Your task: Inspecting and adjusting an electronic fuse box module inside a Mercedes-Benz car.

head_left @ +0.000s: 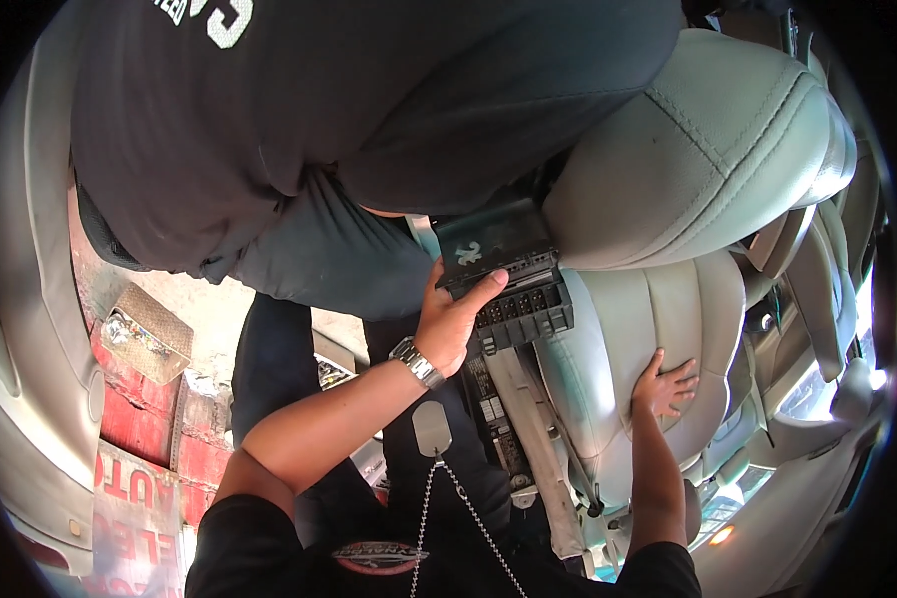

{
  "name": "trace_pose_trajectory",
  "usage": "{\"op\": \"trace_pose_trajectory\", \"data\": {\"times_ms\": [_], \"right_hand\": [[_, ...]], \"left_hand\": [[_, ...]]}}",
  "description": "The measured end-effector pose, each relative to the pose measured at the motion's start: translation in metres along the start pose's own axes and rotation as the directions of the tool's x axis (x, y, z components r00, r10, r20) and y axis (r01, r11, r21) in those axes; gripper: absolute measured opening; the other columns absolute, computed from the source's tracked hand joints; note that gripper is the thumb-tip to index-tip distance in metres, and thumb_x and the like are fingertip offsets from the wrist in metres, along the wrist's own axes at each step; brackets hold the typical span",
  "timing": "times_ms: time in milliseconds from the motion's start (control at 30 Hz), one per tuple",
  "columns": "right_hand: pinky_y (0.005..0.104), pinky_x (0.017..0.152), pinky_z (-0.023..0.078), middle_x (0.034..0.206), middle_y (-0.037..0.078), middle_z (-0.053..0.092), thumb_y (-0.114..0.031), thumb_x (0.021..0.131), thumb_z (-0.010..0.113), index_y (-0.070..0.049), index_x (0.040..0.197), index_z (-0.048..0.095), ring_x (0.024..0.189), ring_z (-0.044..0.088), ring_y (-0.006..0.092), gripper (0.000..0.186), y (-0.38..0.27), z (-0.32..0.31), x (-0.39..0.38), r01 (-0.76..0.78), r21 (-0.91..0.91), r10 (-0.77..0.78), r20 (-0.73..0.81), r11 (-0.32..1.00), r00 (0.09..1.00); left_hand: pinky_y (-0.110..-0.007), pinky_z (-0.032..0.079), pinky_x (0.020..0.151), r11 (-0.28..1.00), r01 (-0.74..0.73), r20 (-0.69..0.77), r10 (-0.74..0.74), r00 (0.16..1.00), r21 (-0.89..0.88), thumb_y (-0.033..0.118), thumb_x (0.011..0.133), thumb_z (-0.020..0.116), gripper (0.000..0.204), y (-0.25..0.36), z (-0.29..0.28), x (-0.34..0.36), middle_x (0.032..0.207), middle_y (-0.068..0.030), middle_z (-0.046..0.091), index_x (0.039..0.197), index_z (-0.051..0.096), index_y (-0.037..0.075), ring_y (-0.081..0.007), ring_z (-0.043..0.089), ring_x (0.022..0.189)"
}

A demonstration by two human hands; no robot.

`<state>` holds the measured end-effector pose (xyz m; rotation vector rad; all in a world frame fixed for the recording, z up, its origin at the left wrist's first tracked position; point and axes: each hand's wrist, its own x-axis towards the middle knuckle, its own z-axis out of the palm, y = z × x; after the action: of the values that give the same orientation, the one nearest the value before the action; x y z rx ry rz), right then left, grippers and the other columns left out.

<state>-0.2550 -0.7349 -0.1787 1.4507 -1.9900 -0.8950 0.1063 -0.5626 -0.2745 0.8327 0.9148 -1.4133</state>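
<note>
My left hand point(447, 334), with a metal watch point(419, 363) on its wrist, is closed around the near left edge of a black electrical module point(521, 311). The thumb lies over its top, and rows of connector sockets show on the side facing me. A flat black cover or upper part point(496, 242) with a pale smudge sits above the sockets; I cannot tell whether it is joined to the module. Off to the right, my right hand point(665, 387) rests flat with spread fingers on a light grey car seat cushion point(608, 374), holding nothing.
Another person in dark clothes point(369, 110) leans in close across the top. A large seat back point(703, 149) stands at upper right. The open door panel point(30, 369) is on the left. Below lies an open box of small parts point(149, 332). A dog tag point(432, 429) hangs in front.
</note>
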Motion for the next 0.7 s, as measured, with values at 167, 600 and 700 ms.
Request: {"op": "trace_pose_trajectory", "data": {"times_ms": [167, 600, 700], "right_hand": [[0.0727, 0.103, 0.013, 0.157, 0.017, 0.007, -0.074, 0.085, 0.037, -0.026, 0.152, 0.010, 0.143, 0.008, 0.0421, 0.087, 0.002, 0.001, 0.000, -0.006, -0.002, 0.006, 0.019, 1.000, 1.000], [0.0728, 0.103, 0.014, 0.157, 0.016, 0.009, -0.075, 0.085, 0.037, -0.026, 0.152, 0.010, 0.143, 0.010, 0.0420, 0.087, 0.002, 0.004, 0.001, -0.012, -0.027, 0.013, 0.013, 1.000, 1.000], [0.0724, 0.103, 0.014, 0.157, 0.017, 0.009, -0.074, 0.085, 0.037, -0.026, 0.152, 0.010, 0.143, 0.010, 0.0421, 0.087, 0.002, 0.001, 0.002, -0.019, -0.030, 0.019, 0.011, 0.999, 1.000]], "left_hand": [[-0.030, 0.046, 0.091, 1.000, -0.014, 0.002, 0.014, 1.000, -0.005, 0.014, 0.079, 0.077, 0.042, 0.002, 0.001, -0.002, 0.109, -0.0051, 0.064, 0.114, 0.054, 0.007, -0.0137, 0.060, 0.101], [-0.036, 0.058, 0.076, 0.972, 0.130, 0.036, -0.125, 0.992, -0.196, 0.018, 0.083, 0.072, 0.024, 0.017, 0.011, -0.006, 0.101, -0.0036, 0.065, 0.103, 0.061, 0.009, -0.0170, 0.066, 0.090], [-0.034, 0.054, 0.080, 0.990, 0.065, 0.019, -0.063, 0.998, -0.125, 0.018, 0.082, 0.073, 0.026, 0.006, 0.007, -0.003, 0.101, -0.0025, 0.065, 0.104, 0.060, 0.010, -0.0148, 0.064, 0.093]]}}
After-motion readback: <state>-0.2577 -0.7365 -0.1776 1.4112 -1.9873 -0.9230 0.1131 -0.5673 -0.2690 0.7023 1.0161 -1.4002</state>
